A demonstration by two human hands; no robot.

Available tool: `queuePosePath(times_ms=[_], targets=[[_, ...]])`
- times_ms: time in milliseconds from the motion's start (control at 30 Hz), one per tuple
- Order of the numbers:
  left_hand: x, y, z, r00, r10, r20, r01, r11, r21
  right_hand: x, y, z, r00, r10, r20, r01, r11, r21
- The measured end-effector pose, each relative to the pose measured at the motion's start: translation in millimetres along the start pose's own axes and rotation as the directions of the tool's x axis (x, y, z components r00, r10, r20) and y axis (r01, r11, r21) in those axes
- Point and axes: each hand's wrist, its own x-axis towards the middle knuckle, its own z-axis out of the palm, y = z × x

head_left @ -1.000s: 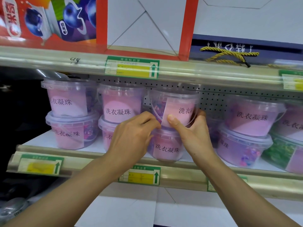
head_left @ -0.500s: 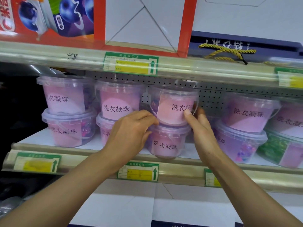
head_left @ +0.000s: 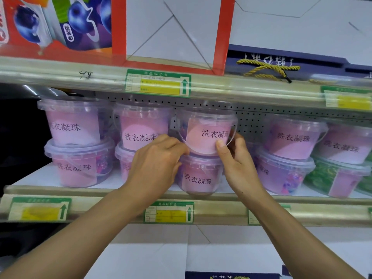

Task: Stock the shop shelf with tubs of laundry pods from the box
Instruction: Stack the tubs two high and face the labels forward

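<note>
Head view: the person is setting the top tub [head_left: 207,133] on the lower tub [head_left: 199,175], at the middle of the shelf [head_left: 120,193]. The right hand [head_left: 237,164], at 3 o'clock of the top tub, pinches it. The left hand [head_left: 155,164], at 9 o'clock, has curled fingers touching its base. The next move probably needs squaring the label forward, then letting go gently

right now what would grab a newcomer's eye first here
Two bare hands meet mid-frame on a pink tub stacked on another tub: the left hand at its lower left, the right hand gripping its right side. Around them, matching pink tubs stand two-high along the shelf; a green tub sits far right.
</note>
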Motion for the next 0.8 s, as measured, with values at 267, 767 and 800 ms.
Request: queuePosePath(times_ms=[267,767,800], targets=[[-0.3,13.1,-6.9,1.000,-0.024,-0.012,0.024,0.998,0.063,-30.4,5.5,-25.6,0.995,-0.064,-0.081,0.037,0.954,-0.298],[40.7,93.8,40.9,0.987,0.004,0.163,0.034,0.972,-0.234,-25.2,43.8,-144.7,0.973,-0.098,-0.210,-0.084,0.697,-0.712],[46.2,97.5,47.5,0.980,-0.029,0.195,0.073,0.972,-0.224,-22.6,45.0,-146.1,0.974,-0.112,-0.199,-0.066,0.698,-0.713]])
